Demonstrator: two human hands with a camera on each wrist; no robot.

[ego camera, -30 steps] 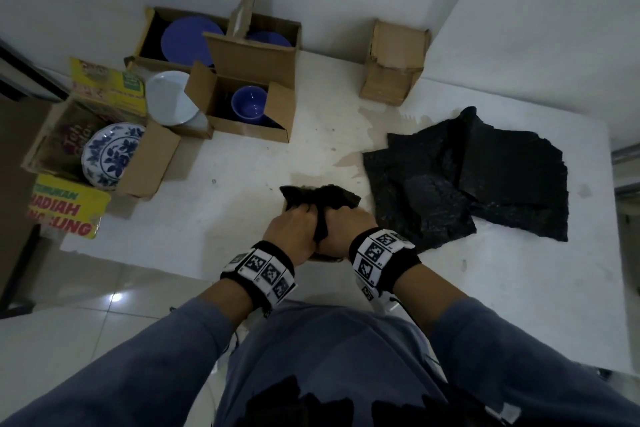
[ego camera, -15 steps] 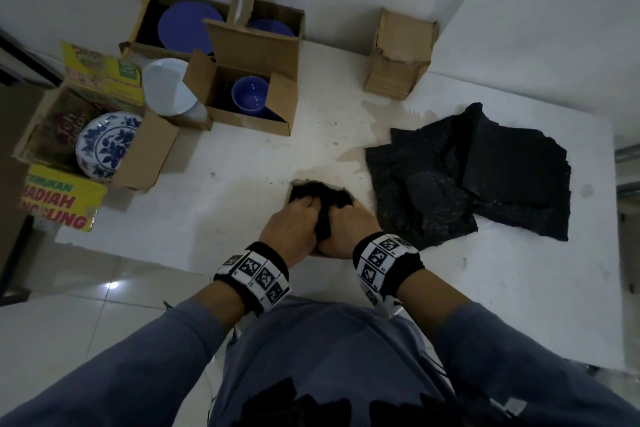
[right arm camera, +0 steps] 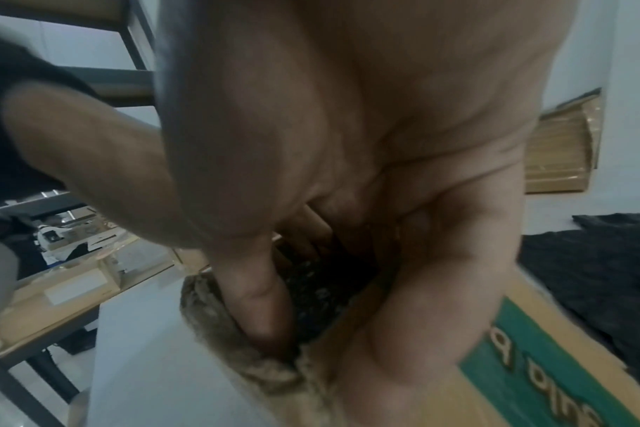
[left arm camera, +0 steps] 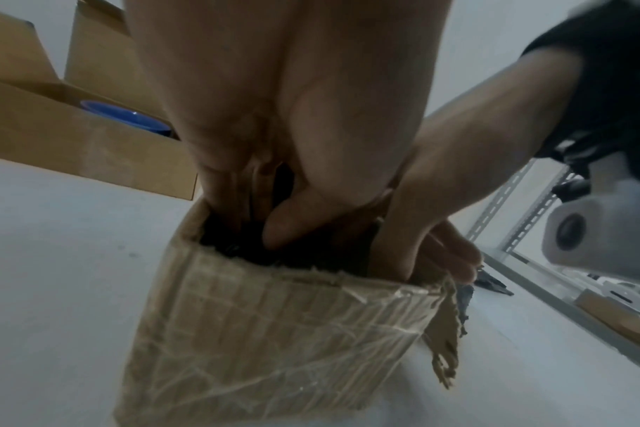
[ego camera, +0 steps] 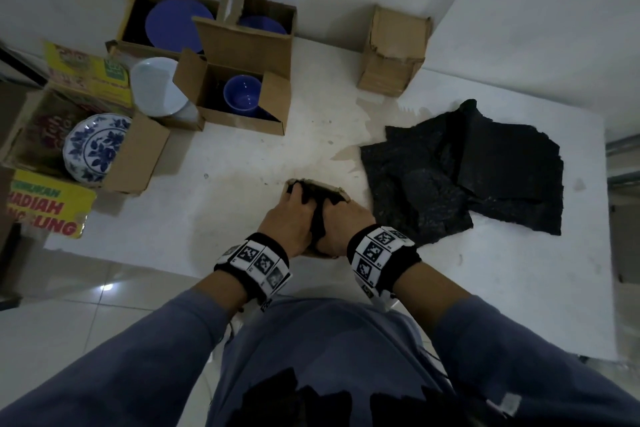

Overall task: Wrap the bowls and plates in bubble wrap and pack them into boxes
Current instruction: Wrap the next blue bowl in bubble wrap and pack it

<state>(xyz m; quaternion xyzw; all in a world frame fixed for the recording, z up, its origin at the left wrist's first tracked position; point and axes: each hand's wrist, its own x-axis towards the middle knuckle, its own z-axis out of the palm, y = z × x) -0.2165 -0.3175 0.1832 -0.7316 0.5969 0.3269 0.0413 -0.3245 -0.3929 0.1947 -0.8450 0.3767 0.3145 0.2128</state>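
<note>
- Two white walls meet at the far corner of my white table, whose top shows brownish stains near the middle; pale floor tiles lie below the near edge.
- Metal shelving stands off to the side, seen from my left wrist.
- Both my hands are down in a small worn cardboard box near the table's near edge: my left hand and my right hand press a black wrapped bundle into it, fingers pushed inside; how far they curl I cannot tell.
- Loose black wrap sheets lie piled toward the right edge.
- At the far left corner, an open box holds a blue bowl; behind it a bigger box holds a blue plate.
- Beside them a white plate leans, and a printed carton at the left edge holds a blue-patterned plate.
- One closed small box sits at the far edge against the wall.
</note>
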